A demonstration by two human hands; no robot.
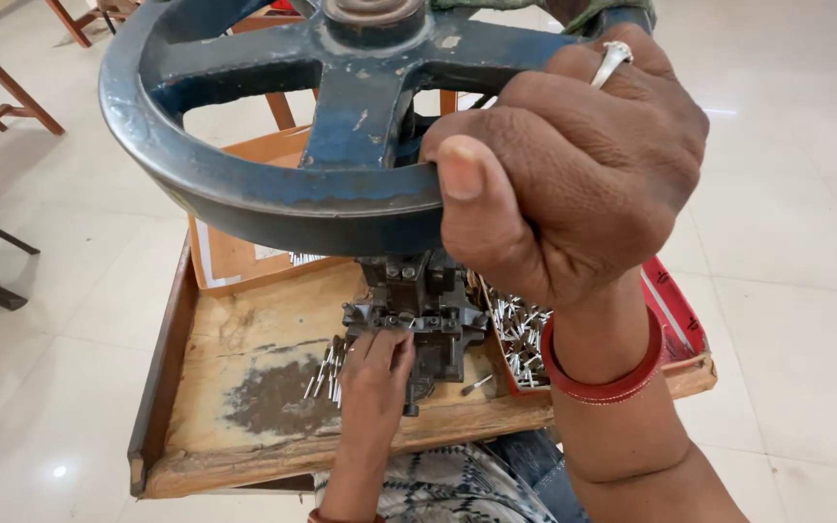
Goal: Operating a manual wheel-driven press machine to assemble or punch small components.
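A pale tiled floor [796,320] spread beneath everything, with wooden furniture legs [2,87] far off beyond the left hand. Under both hands sat a worn wooden tray-table [244,426] with a raised edge, stained dark just left of the left hand. The right hand [564,165] was clamped on the rim of a big blue handwheel [273,184], fingers wrapped over it, thumb pressed along the near edge. Below the wheel stood the dark metal press body [428,310]. The left hand [377,363], well apart from the right, had its fingertips closed against the press base. Beneath the right wrist a red-edged box [675,315] held small metal pins [520,334]; more pins [326,373] lay loose just beside the left hand. Beyond it stood an orange cardboard box [234,261], contents unclear.
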